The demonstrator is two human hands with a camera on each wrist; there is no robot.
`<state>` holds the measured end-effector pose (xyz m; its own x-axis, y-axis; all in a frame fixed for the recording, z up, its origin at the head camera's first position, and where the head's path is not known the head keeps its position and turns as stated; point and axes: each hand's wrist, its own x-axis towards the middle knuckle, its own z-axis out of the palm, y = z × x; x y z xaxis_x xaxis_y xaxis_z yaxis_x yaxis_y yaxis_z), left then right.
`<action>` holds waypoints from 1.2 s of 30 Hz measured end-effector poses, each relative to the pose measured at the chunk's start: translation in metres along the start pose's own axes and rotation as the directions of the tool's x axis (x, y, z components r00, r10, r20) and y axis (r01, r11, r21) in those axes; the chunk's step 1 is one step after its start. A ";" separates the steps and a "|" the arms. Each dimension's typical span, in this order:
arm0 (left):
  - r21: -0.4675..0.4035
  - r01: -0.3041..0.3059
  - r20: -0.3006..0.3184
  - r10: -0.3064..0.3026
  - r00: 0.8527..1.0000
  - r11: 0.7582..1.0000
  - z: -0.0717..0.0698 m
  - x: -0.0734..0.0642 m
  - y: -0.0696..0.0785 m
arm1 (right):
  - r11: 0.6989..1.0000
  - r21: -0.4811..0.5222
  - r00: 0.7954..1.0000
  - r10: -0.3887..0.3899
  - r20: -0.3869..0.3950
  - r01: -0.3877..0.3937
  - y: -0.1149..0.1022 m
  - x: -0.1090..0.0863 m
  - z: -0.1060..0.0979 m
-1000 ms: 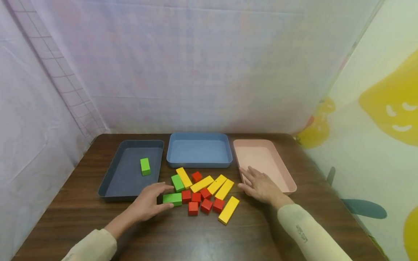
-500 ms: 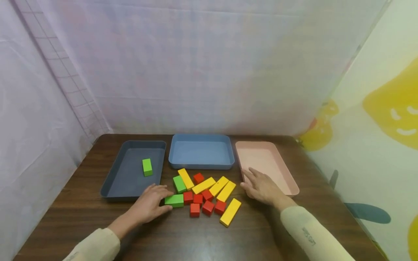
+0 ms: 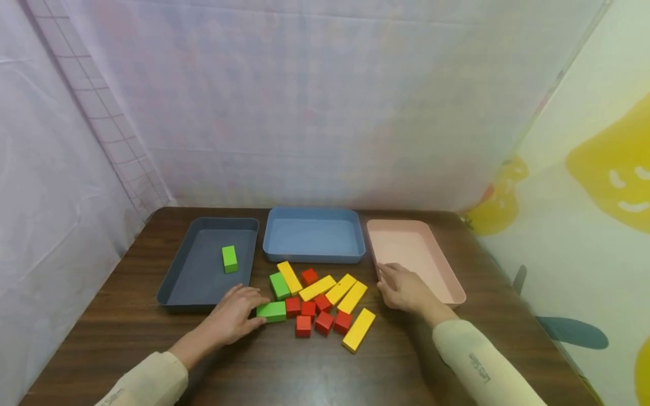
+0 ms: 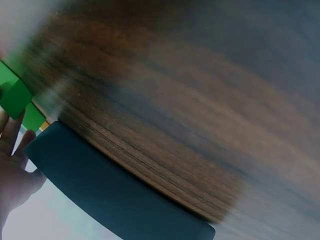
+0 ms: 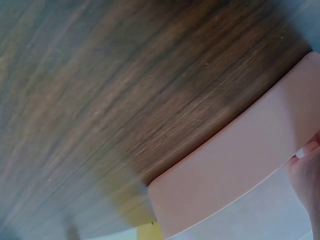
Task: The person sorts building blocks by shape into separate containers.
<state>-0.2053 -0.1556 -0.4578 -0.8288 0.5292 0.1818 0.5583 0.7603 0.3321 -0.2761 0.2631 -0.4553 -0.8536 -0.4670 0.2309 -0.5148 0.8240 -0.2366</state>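
My left hand [image 3: 236, 316] pinches the near-left end of a green block [image 3: 272, 312] lying on the table, index finger on its far side and thumb on its near side. In the left wrist view, that green block [image 4: 13, 95] is at the left edge with fingers against it. A second green block [image 3: 279, 286] lies just beyond. Red cubes [image 3: 324, 323] and yellow bars [image 3: 359, 330] are grouped to the right. My right hand [image 3: 406, 290] hovers by the near-left rim of the pink tray [image 3: 447, 265], fingers loosely bent, with nothing visible in it.
A dark grey-blue tray [image 3: 203, 276] on the left holds one green block [image 3: 229, 259]. A blue tray [image 3: 315, 257] stands at the back centre. All of them are on a brown wooden table [image 3: 284, 372]; white cloth [image 3: 315, 113] hangs behind.
My left thumb and fingers have closed in on the near green block. The right hand's fingers have drawn slightly together beside the pink tray. The head view has shifted a little.
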 end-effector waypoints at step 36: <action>-0.025 -0.011 -0.011 0.011 1.000 1.000 -0.001 0.001 0.000 | 0.979 0.022 0.977 0.202 0.069 -0.204 -0.007 0.012 0.010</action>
<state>-0.2063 -0.1553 -0.4567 -0.8229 0.5333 0.1957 0.5665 0.7446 0.3530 -0.2836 0.2486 -0.4600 -0.9434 -0.3122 0.1123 -0.3317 0.8945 -0.2997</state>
